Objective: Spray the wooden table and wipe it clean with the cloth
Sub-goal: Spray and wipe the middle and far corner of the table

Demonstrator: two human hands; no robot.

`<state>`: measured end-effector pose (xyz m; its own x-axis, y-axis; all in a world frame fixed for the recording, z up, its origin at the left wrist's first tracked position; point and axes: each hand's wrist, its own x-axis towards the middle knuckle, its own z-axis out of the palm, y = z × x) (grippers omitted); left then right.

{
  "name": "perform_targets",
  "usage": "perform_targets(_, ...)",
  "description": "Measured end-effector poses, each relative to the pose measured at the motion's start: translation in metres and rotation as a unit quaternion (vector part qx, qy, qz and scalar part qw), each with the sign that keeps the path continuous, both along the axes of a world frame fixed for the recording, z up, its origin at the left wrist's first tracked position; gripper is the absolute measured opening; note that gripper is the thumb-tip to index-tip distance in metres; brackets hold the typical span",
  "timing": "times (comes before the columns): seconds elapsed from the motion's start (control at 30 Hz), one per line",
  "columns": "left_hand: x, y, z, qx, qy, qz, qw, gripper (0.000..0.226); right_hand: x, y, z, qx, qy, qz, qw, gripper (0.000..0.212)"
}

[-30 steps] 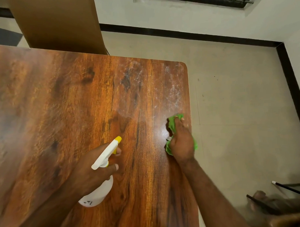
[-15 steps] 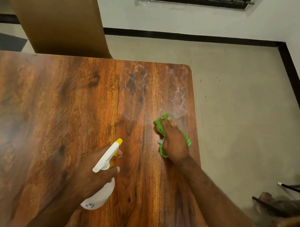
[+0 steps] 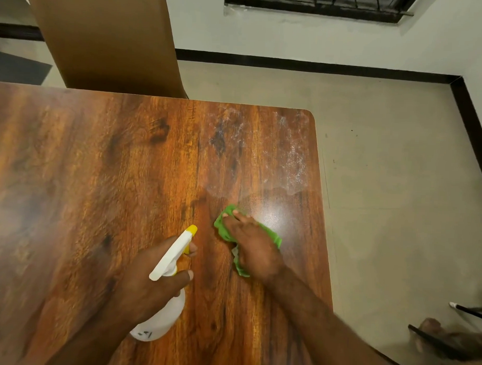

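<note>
The right hand has been carrying the green cloth inward from the right-hand edge of the wooden table, and is now working just beside the spray bottle. Its fingers are lying fairly straight over the bunched cloth and pressing it to the wood. The cloth, being soft, light and limp, is probably best managed by flat pressure from fingers and palm, since it is bunching under them. Beyond the fingertips a whitish spray film is awaiting wiping. The left hand is gripping the bottle at its neck, fingers curled round it, and a fingertip is showing just under the yellow nozzle. The bottle is likely a light, stiff plastic, perhaps slippery when wet. Its white body is hiding the contents, so the liquid level cannot be told.
</note>
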<state>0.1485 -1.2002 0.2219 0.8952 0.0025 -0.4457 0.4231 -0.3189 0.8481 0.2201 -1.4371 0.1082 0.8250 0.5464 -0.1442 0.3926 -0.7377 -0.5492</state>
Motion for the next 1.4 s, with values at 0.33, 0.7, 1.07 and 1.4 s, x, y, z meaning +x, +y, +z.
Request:
perform_targets(0.33,-0.001,0.007,0.008,0.007,0.001,0.030,1.000,0.041,0.009,0.032,-0.006,-0.018,-0.029,-0.050,0.998,0.087)
perform_targets(0.7,-0.006,0.026,0.004,0.016,-0.001,0.041,0.999,0.043,0.009,0.067,-0.004,0.009,-0.048,-0.077,0.996,0.085)
perform_targets(1.07,-0.001,0.036,0.008,0.014,-0.009,0.068,0.998,0.046,0.026,0.090,-0.006,0.008,-0.046,-0.128,0.991,0.077)
perform_targets(1.4,0.000,0.047,0.007,0.023,-0.013,0.073,0.997,0.044,0.063,0.120,-0.004,-0.003,-0.051,-0.114,0.992,0.078)
